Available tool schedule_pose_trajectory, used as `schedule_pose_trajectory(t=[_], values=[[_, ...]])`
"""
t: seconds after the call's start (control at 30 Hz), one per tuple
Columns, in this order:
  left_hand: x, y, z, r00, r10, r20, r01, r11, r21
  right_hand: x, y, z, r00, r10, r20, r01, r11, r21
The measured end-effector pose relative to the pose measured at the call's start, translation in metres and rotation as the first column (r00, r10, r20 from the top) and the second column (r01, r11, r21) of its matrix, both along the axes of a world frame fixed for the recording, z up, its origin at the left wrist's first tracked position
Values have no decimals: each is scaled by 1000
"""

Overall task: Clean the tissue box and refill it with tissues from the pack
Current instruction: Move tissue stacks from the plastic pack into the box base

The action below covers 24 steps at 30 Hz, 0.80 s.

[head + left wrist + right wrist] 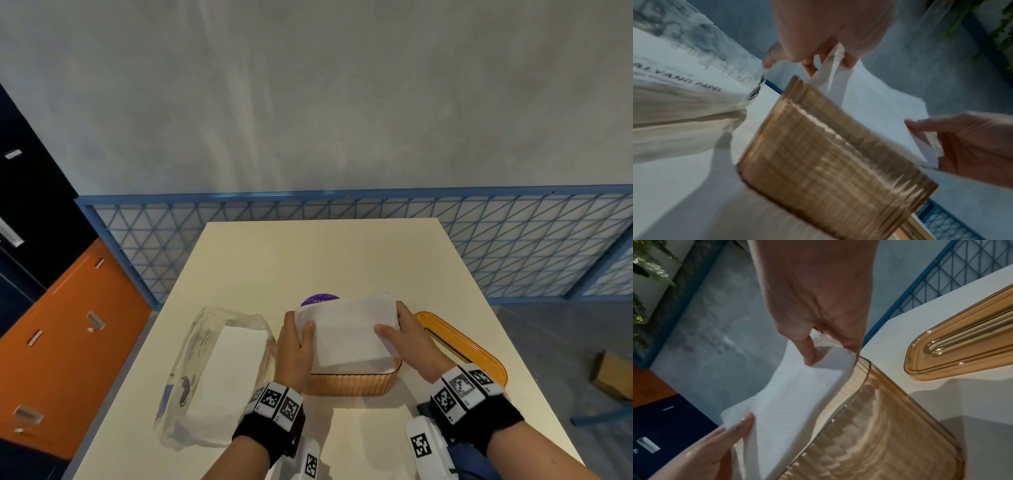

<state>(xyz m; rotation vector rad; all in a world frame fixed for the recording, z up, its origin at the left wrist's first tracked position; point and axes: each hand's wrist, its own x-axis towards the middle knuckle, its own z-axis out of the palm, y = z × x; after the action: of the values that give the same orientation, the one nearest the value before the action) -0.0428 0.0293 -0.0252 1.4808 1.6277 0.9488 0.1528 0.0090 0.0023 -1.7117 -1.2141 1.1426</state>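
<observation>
A ribbed amber tissue box [352, 380] [830, 162] [890, 426] stands open on the table in front of me. Over its mouth I hold a white stack of tissues [349, 329] [875, 105] [793, 394] by both ends. My left hand [296, 346] [828, 53] pinches the left end, thumb on top. My right hand [407, 334] [818, 340] pinches the right end the same way. The clear plastic tissue pack [219, 373] [680, 81] lies to the left, with white tissues still in it. The amber lid [476, 349] [966, 340] lies to the right of the box.
A purple round object [320, 298] peeks out behind the tissue stack. The cream table [325, 260] ends at a blue mesh fence [513, 246]. Orange and dark cabinets [68, 325] stand on the left. A cardboard box [613, 377] sits on the floor at right.
</observation>
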Motion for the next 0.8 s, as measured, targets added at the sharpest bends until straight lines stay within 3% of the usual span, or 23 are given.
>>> schedule_pose_trajectory(t=[0.13, 0.27, 0.5, 0.6, 0.7, 0.8], values=[[0, 12, 2, 964, -37, -265, -7, 987, -163, 2, 2, -4, 997, -19, 74, 26, 995, -100], [8, 21, 9, 813, -154, -561, 15, 969, -245, -1, 8, -10, 967, 44, 253, 5, 982, -187], [18, 27, 8, 580, -252, -775, 113, 967, -230, -16, 17, -10, 828, 200, 524, -42, 954, -297], [19, 27, 1, 548, -245, -800, 117, 969, -217, -19, 17, -9, 773, 240, 588, -50, 946, -320], [18, 23, -4, 569, -168, -805, 104, 986, -133, -23, 11, -3, 669, 291, 684, -97, 946, -308], [16, 16, -2, 528, -132, -839, 210, 977, -22, -25, 3, 10, 457, 227, 860, -162, 972, -170]])
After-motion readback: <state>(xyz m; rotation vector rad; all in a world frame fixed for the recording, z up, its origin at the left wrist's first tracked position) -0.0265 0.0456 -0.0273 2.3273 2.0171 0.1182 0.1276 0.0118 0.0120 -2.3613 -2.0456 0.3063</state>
